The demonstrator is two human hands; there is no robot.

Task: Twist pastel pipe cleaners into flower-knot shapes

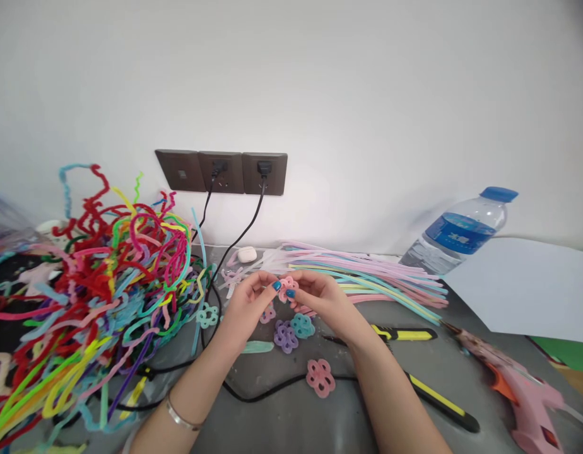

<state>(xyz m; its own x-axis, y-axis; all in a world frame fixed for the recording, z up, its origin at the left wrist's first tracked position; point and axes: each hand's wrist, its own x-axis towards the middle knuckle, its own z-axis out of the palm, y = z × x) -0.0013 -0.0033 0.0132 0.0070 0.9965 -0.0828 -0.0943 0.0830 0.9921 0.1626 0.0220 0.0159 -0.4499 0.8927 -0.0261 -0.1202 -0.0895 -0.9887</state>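
Note:
Between my two hands is a small pink pipe-cleaner flower [288,289], raised above the grey table. My left hand [252,301] pinches its left side with thumb and fingertips. From the other side, my right hand [322,299] grips it, thumb across the front. Just below lie a purple pipe-cleaner flower [286,336] and a teal one [303,326], touching each other. A larger pink flower [320,378] rests nearer to me, on a black cable. Another pink flower [267,313] is partly hidden by my left hand, and a pale mint flower [207,315] sits left of it.
A tangled heap of pipe cleaners [106,277] covers the left. Straight pastel pipe cleaners [367,271] lie behind my hands. Yellow-black pliers [433,397], a pink glue gun [523,384], a water bottle [462,227] and white paper [523,284] are at right. Black cables run to wall sockets [220,172].

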